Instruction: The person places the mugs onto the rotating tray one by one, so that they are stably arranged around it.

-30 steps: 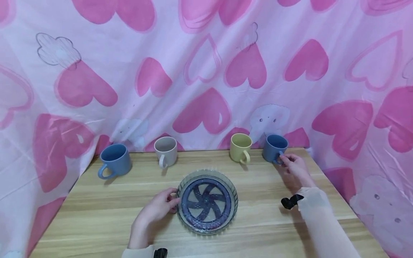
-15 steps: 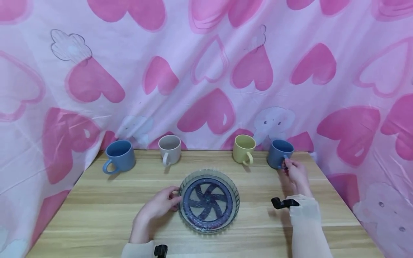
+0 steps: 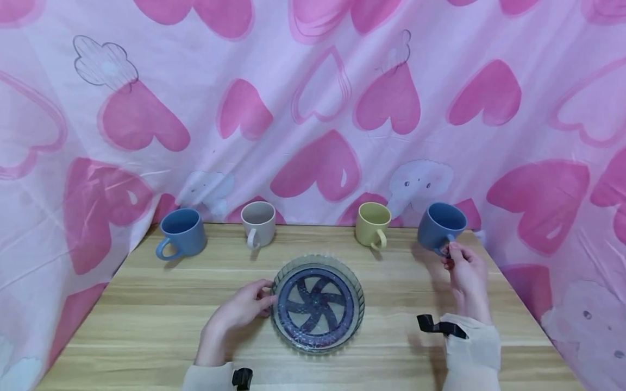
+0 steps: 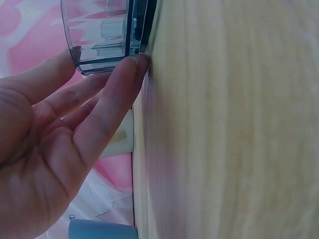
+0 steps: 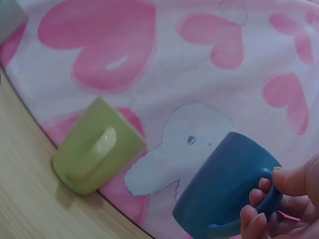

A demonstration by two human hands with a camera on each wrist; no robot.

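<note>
In the head view, my right hand [image 3: 469,271] grips the handle of a blue mug [image 3: 437,225] at the right end of the mug row. Thumb and curled fingers close round that handle in the right wrist view, where the mug [image 5: 224,184] tilts in the picture. Its shadow falls on the table below it. My left hand [image 3: 242,307] holds the left side of a round, clear glass dish [image 3: 361,304] with a dark pinwheel pattern. The left wrist view has its fingertips at the wall and base of the dish [image 4: 107,47], right by the tabletop.
A yellow mug [image 3: 373,225] stands left of the held one. Farther left along the back edge are a grey-white mug [image 3: 259,222] and another blue mug [image 3: 182,233]. A pink heart-print cloth [image 3: 313,163] hangs behind the wooden table [image 3: 146,326].
My right hand has taken the right-hand blue mug by the handle, lifted it slightly and moved it a little rightward. The left hand and the dish stay almost in place.
</note>
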